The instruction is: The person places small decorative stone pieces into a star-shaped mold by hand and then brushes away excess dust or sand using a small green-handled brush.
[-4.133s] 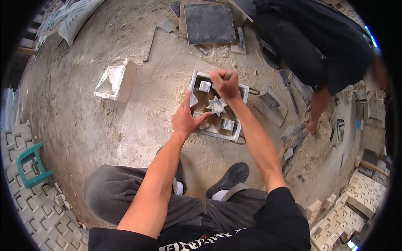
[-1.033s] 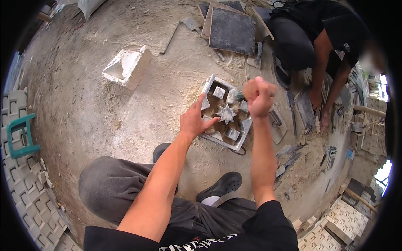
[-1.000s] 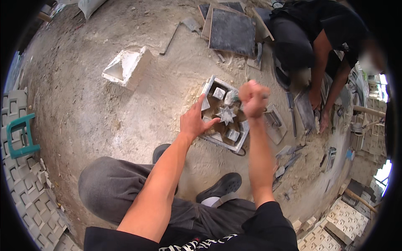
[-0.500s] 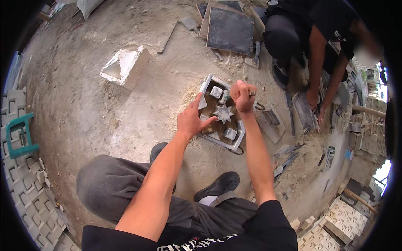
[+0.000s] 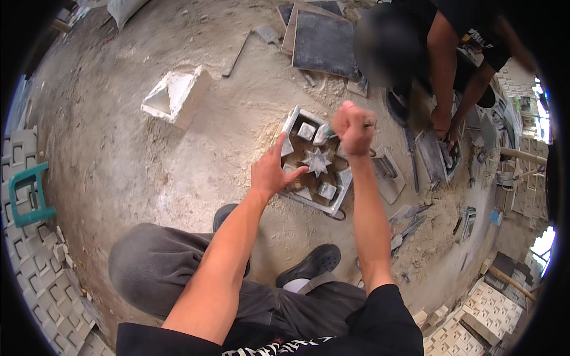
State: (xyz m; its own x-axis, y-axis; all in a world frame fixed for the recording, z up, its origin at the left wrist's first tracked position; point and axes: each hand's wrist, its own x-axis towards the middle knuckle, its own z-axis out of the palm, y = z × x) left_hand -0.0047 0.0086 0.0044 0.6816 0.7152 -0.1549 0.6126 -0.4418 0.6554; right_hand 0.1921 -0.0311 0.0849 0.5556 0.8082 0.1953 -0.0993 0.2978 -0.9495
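A square metal mould (image 5: 342, 200) lies on the dusty ground before me, with a raised star (image 5: 316, 162) in its middle and pale blocks around it. My left hand (image 5: 270, 172) rests on its left rim, thumb and fingers spread. Above the far right part of the mould, my right hand (image 5: 354, 129) is closed and somewhat blurred. It grips a brush (image 5: 323, 134), whose pale end points left into the mould beside a square block (image 5: 306, 131). The brush's handle is mostly hidden in my fist.
At the far right a co-worker's hands (image 5: 442, 124) work at another mould (image 5: 436, 157). A trowel (image 5: 389, 172) lies between us. Dark boards (image 5: 325, 44) are stacked at the back. A white block (image 5: 176, 95) and a green stool (image 5: 31, 193) stand leftward; patterned tiles (image 5: 493, 305) lie lower right.
My right hand has shifted a little right, showing more of the brush. My left hand stays put. The co-worker has leaned in, and their hands have shifted over the other mould.
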